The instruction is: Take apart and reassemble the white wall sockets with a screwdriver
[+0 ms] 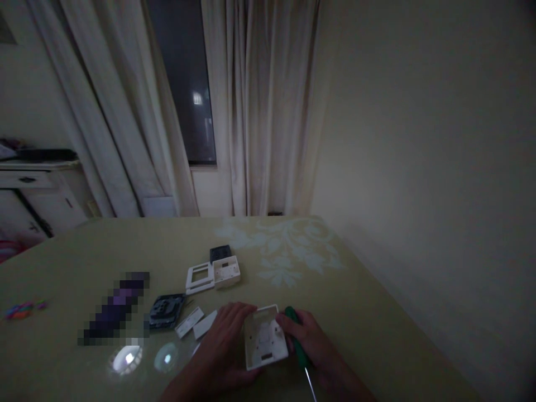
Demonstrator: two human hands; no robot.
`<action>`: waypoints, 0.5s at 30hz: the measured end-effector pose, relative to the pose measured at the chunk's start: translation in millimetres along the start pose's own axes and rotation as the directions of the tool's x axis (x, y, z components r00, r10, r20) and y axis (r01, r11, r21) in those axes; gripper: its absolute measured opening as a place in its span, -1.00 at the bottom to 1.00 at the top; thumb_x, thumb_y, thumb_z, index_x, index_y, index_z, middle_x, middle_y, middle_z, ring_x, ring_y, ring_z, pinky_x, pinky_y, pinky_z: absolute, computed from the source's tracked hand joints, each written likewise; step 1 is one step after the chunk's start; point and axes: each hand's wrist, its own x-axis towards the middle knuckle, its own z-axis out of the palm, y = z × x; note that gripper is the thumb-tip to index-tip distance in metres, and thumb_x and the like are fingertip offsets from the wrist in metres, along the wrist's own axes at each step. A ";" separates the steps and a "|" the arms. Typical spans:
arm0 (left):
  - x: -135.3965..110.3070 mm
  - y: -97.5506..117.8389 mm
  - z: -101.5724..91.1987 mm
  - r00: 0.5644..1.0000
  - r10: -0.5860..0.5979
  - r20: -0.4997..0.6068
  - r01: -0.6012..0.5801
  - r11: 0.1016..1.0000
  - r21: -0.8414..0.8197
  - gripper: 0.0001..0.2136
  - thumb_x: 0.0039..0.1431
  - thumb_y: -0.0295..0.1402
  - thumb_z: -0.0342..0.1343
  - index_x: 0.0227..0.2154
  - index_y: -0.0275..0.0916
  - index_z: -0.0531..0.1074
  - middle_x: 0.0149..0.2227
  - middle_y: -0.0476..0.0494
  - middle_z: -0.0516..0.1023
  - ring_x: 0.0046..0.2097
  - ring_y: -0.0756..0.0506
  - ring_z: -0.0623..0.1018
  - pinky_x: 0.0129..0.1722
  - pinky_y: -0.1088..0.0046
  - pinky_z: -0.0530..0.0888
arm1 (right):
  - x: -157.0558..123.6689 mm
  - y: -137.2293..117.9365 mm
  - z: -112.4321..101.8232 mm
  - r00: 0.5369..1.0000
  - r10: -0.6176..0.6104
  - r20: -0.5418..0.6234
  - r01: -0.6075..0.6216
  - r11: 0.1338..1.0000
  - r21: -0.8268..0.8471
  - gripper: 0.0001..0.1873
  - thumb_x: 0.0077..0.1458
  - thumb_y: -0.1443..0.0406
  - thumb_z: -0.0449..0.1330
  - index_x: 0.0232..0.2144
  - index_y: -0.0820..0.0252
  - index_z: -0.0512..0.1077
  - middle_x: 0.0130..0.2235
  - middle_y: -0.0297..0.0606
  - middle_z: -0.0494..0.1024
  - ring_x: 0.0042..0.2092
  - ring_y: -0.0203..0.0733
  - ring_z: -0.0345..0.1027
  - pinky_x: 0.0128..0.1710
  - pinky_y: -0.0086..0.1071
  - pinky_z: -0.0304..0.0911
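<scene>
A shallow white plastic box [264,339], its hollow side facing me, is held above the table's near edge. My left hand [221,349] is closed around its left side, with fingers at the top corner and the thumb low. A green-handled screwdriver [298,345] lies in my right hand [313,341], its metal shaft pointing down toward me. That hand's thumb also touches the box's right rim. Left of the box are two narrow white plastic pieces [189,322] and a dark square module [167,311]. Part of one white piece is hidden behind my left hand.
Farther back, a white frame [200,278], a second white box [226,272] and another dark module [220,253] sit together. A dark, pixelated object [119,304] lies left, with small colourful items [23,310] beyond. A wall [439,195] borders the table's right side.
</scene>
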 end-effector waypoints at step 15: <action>13.8 33.2 5.4 0.935 -0.061 0.350 0.097 0.991 -0.087 -0.03 -0.09 0.03 0.53 0.39 -0.14 0.33 0.34 -0.39 0.46 0.33 -0.52 0.43 0.42 -0.24 0.25 | 24.6 -10.9 -35.9 0.906 0.095 -0.413 0.128 0.868 0.480 -0.57 -0.02 0.02 0.53 -0.31 0.19 0.52 -0.61 -0.50 0.46 -0.64 -0.40 0.28 -0.69 -0.57 0.15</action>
